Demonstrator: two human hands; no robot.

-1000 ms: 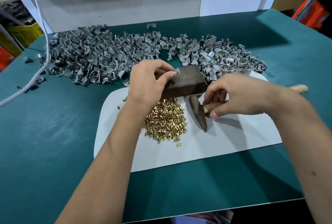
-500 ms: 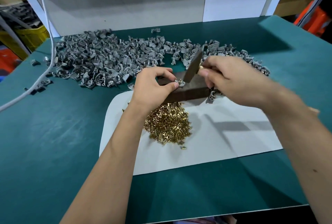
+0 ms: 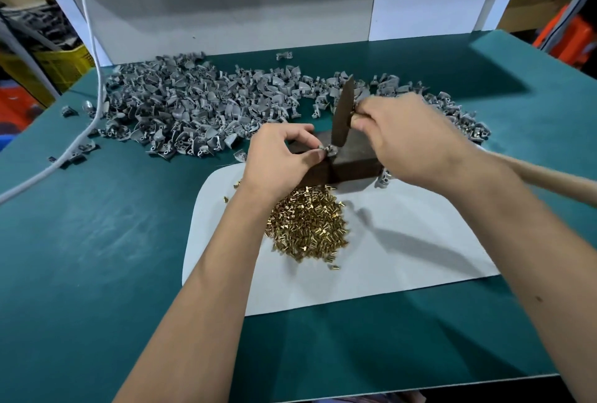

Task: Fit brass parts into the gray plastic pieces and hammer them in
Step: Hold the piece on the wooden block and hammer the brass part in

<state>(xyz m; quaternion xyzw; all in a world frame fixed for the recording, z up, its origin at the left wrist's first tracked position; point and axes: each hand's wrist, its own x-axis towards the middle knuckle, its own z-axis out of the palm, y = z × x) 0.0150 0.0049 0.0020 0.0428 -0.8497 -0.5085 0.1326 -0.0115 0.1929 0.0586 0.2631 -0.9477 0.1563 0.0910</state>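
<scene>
Counts: I see two hands, one hammer, one dark block, one white sheet, one heap of brass parts, and one wide spread of gray plastic pieces; the loose parts are too many for me to count.
Left hand (image 3: 279,157): fingers curled, thumb and forefinger pinching a small gray plastic piece (image 3: 327,149) on top of the dark block (image 3: 352,161); the heel of the hand sits at the block's left end.
Right hand (image 3: 405,137): fingers clenched round the hammer (image 3: 343,115) close under its head; the wooden handle runs out past the wrist to the right edge of my view.
Hammer head: dark, worn metal, standing near upright, its lower end down at the pinched piece; I cannot tell whether it touches.
Pinched piece: gray, small, blurred; I cannot tell whether a brass part is seated in it.
Brass parts (image 3: 307,228): shiny short pins heaped on the white sheet (image 3: 403,260), just in front of the block, with a few strays at the heap's edges.
Gray plastic pieces (image 3: 181,111): curved, matte, strewn across the far side of the green table (image 3: 80,257), behind the block.
Other: a white cable (image 3: 84,134) trails over the table's left side.
</scene>
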